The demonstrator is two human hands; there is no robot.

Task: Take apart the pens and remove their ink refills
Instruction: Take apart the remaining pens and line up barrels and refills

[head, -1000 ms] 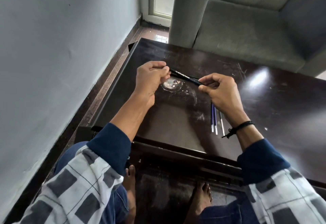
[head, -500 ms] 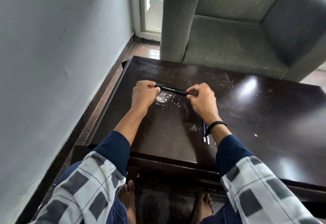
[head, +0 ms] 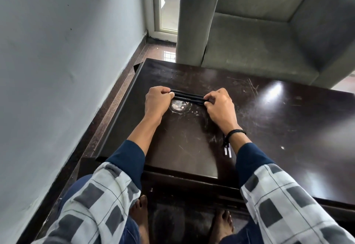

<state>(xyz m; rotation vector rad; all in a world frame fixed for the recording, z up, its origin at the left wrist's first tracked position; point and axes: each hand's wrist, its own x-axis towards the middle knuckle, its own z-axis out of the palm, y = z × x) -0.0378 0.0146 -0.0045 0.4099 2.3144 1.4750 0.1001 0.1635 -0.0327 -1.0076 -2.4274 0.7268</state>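
Black pens [head: 187, 96] lie side by side in a horizontal row on the dark wooden table [head: 269, 120]. My left hand [head: 157, 102] pinches their left ends and my right hand [head: 219, 107] pinches their right ends, both resting low on the tabletop. Thin ink refills [head: 227, 148] with pale tips lie on the table near my right wrist, mostly hidden under the forearm and its black wristband.
A grey wall [head: 57, 70] runs close along the table's left side. A grey armchair [head: 259, 32] stands just behind the far edge. A round pale stain [head: 179, 106] marks the tabletop between my hands. My bare feet [head: 140, 216] show below the near edge.
Both hands moved forward and down, bringing the black pen from mid-air onto the table among the other pens. The view tilted up, showing more of the armchair.
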